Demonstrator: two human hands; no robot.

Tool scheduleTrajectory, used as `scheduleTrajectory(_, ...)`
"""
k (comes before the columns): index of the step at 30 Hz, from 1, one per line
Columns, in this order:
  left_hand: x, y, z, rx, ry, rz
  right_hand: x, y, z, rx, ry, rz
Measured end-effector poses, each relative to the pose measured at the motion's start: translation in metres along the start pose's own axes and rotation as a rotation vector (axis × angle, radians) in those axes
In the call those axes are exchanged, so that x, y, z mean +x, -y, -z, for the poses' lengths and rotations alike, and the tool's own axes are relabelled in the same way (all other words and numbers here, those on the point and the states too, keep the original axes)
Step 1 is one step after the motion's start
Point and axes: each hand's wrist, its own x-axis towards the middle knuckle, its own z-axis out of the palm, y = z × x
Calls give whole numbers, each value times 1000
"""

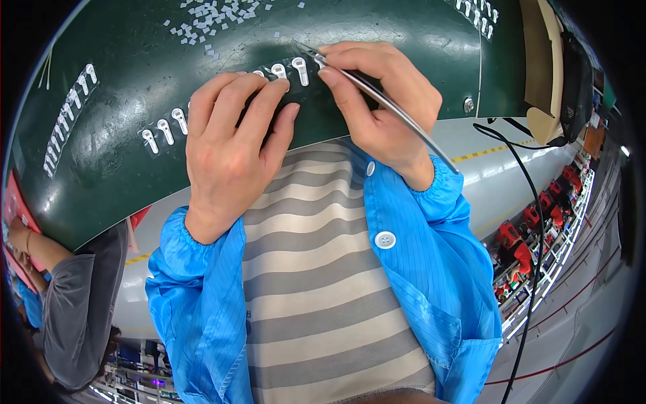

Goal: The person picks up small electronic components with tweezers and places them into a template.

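A pair of long metal tweezers [404,116] is gripped in my right hand [387,97], fingers closed round them near the tips. Those tips point left, just above a white key-shaped plastic part [301,71] with a round head. Whether they pinch anything is too small to tell. My left hand [232,138] lies palm down with fingers apart over the middle of a row of similar white parts, hiding several. One fingertip touches or nearly touches a white part [279,70]. At the row's left end, more white parts [163,130] lie on what looks like a clear strip.
Small pale squares [215,19] are scattered at the far side of the dark green table [134,60]. Other rows of white parts [70,114] lie at left and far right. A cardboard box [542,60] stands at right, a black cable [528,175] hanging nearby. Another person [84,303] sits at left.
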Motion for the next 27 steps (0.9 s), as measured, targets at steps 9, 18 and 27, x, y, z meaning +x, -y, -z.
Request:
scheduleTrajectory(9, 1, 1, 0, -24, 1, 8, 5, -8, 4, -38, 84, 69)
scheduleTrajectory(18, 0, 1, 3, -14, 23, 15, 12, -30, 22, 408, 90, -345)
scheduleTrajectory(27, 0, 0, 5, -49, -21, -32, -1, -5, 7, 173, 1, -280)
